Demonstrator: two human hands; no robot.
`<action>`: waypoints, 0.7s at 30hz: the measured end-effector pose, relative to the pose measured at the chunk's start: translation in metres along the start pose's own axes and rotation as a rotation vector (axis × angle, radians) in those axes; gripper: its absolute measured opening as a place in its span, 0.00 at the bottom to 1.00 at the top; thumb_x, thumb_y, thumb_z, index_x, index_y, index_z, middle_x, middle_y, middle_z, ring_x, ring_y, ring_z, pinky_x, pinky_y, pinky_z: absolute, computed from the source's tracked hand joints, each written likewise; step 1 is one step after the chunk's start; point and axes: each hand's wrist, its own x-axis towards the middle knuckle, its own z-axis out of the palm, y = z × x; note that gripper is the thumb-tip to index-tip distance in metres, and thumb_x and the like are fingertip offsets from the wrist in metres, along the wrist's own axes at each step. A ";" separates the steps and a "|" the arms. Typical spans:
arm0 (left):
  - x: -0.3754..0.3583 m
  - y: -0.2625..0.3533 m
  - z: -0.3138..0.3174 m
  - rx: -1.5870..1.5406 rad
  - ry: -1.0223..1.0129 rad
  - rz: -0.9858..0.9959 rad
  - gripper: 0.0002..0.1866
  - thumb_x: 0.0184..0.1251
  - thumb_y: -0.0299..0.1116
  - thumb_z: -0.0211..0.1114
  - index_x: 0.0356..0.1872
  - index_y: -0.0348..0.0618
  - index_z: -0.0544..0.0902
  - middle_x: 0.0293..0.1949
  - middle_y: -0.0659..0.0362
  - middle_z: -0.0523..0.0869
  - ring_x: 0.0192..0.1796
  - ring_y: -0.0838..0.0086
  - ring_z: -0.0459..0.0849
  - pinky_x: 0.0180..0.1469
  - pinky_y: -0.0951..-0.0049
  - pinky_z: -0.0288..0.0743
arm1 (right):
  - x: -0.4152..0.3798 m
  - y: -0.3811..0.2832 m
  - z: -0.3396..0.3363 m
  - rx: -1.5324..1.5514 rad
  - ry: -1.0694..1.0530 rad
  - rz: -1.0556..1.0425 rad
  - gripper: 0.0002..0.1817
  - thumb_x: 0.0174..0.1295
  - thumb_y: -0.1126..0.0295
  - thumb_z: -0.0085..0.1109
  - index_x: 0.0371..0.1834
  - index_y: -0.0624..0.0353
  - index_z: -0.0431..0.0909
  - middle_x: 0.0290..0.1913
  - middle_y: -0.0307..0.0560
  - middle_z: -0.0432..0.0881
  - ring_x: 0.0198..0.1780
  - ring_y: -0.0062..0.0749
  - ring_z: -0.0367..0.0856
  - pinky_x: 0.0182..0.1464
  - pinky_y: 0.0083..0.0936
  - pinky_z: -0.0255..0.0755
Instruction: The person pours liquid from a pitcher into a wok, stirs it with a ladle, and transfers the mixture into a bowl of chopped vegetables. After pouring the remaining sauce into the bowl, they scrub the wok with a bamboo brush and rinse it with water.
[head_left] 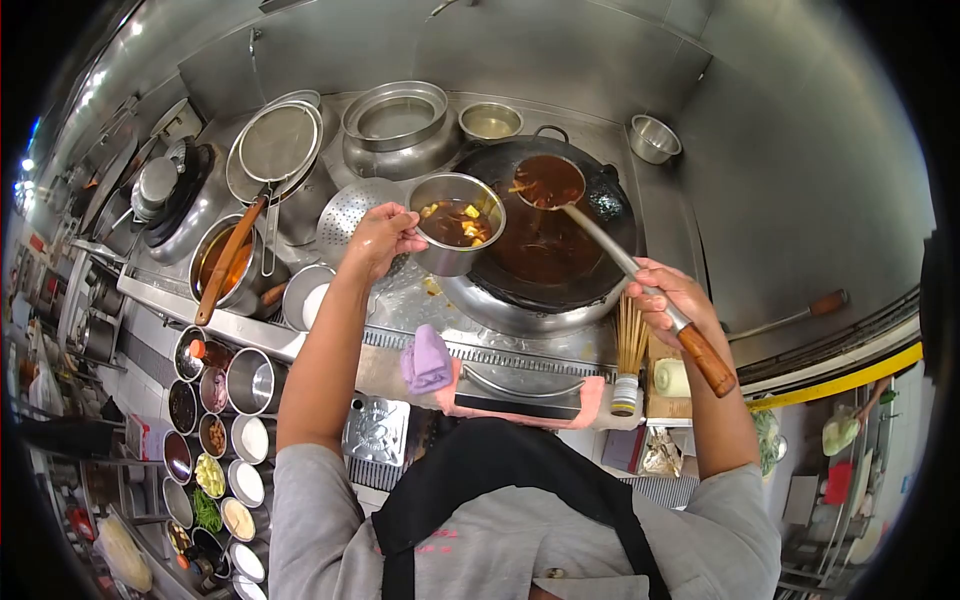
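Note:
My left hand [385,240] grips the rim of a steel pot [447,262], fingers closed on its left side. Brown liquid with yellow and white chunks lies in the pot, which is held at the left edge of a black wok [610,240]. My right hand [672,298] is wrapped round the metal shaft of a long ladle [606,243], above its wooden handle. The ladle's bowl, full of dark brown sauce with pale pieces, hangs over the wok. More of the same sauce [540,250] covers the wok's bottom.
A perforated skimmer [348,212] and a strainer [280,143] with a wooden handle lie to the left. Several ingredient tins [251,386] stand lower left. A purple cloth [427,358] rests on the front edge, near bundled sticks [631,335]. A steel bowl [655,138] sits back right.

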 end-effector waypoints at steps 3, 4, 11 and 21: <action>0.002 0.000 0.001 -0.005 0.009 -0.013 0.06 0.68 0.25 0.63 0.34 0.38 0.73 0.29 0.57 0.78 0.26 0.71 0.83 0.34 0.74 0.88 | -0.012 -0.008 0.025 -0.033 -0.041 -0.032 0.23 0.70 0.77 0.49 0.66 0.69 0.60 0.33 0.49 0.76 0.19 0.15 0.70 0.12 0.15 0.68; 0.002 0.000 0.001 -0.009 0.010 -0.005 0.06 0.68 0.25 0.63 0.34 0.38 0.73 0.29 0.57 0.78 0.26 0.71 0.83 0.34 0.74 0.88 | -0.015 -0.009 0.033 -0.047 -0.054 -0.039 0.23 0.70 0.77 0.48 0.67 0.69 0.59 0.33 0.50 0.76 0.20 0.15 0.70 0.12 0.15 0.68; 0.003 -0.003 0.000 -0.040 0.009 -0.001 0.07 0.68 0.25 0.63 0.32 0.38 0.74 0.30 0.56 0.78 0.27 0.71 0.83 0.33 0.73 0.88 | -0.009 0.018 0.062 -0.328 -0.001 -0.054 0.26 0.67 0.78 0.53 0.68 0.67 0.62 0.34 0.49 0.76 0.18 0.17 0.70 0.11 0.16 0.67; 0.002 -0.007 -0.007 -0.034 0.014 -0.001 0.05 0.69 0.24 0.62 0.35 0.37 0.74 0.28 0.57 0.78 0.27 0.71 0.83 0.32 0.73 0.87 | -0.011 0.059 0.056 -1.103 -0.020 -0.414 0.33 0.64 0.80 0.54 0.75 0.61 0.61 0.33 0.39 0.78 0.18 0.13 0.68 0.16 0.14 0.64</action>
